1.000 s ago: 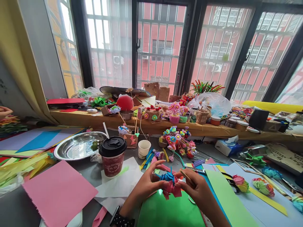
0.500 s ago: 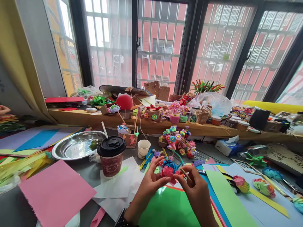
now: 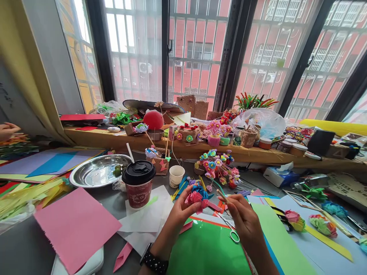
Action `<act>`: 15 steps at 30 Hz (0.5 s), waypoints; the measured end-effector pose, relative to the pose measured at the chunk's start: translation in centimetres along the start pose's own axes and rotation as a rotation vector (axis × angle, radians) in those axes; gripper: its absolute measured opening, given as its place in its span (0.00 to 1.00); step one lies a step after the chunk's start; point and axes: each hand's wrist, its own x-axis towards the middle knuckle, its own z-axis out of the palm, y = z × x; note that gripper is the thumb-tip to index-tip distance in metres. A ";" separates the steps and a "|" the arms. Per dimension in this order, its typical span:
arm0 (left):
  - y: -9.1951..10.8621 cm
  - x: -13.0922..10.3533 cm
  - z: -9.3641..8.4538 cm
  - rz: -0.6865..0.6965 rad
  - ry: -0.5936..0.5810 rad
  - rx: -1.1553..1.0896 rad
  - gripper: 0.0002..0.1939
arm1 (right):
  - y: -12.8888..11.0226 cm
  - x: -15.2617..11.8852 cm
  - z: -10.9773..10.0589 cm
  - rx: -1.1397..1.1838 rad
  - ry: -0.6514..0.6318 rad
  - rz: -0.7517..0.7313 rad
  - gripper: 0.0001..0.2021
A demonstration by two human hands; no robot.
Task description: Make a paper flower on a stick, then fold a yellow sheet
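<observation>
My left hand [image 3: 179, 214], wearing a dark dotted band at the wrist, is closed around a folded paper flower [image 3: 196, 197] in pink and blue. To its right, my right hand [image 3: 246, 215] grips a thin wooden stick [image 3: 221, 194], its tip angled up and left, apart from the flower. Between the hands lie small scissors [image 3: 234, 235] with white handles, their blades partly over red paper scraps. Below both hands spreads a glossy green sheet [image 3: 210, 252]. A folded pink strip [image 3: 186, 227] rests beside my left hand.
On the left stand a lidded paper cup [image 3: 139, 193] with a straw, a steel plate [image 3: 83, 182] and a pink paper square [image 3: 77, 229]. A white cup [image 3: 175, 178] and crocheted flowers [image 3: 216, 166] are behind. Paper flowers [image 3: 295, 220] lie right. Another person's hand [image 3: 8, 130] shows far left.
My right hand has drawn back to the right from the paper flower with the stick. The scissors and the pink strip have come into sight. The view has shifted slightly.
</observation>
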 end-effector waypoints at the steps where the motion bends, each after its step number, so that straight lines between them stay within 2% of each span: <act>1: -0.1 0.0 -0.1 -0.021 0.007 0.021 0.35 | 0.0 0.0 -0.1 -0.002 -0.006 0.007 0.15; 4: 0.0 -0.1 0.0 -0.037 0.011 0.054 0.37 | -0.1 -0.2 0.1 0.021 -0.045 0.056 0.15; 8: 0.6 -0.4 0.5 -0.025 -0.045 0.035 0.35 | -0.2 -0.5 0.6 0.094 -0.136 0.113 0.13; 11: 0.9 -0.4 0.6 -0.073 -0.070 0.029 0.33 | -0.2 -0.4 0.8 0.027 -0.223 0.034 0.12; 15: 0.8 -0.3 0.3 -0.120 -0.126 0.006 0.34 | 0.0 -0.4 0.8 -0.004 -0.237 -0.038 0.13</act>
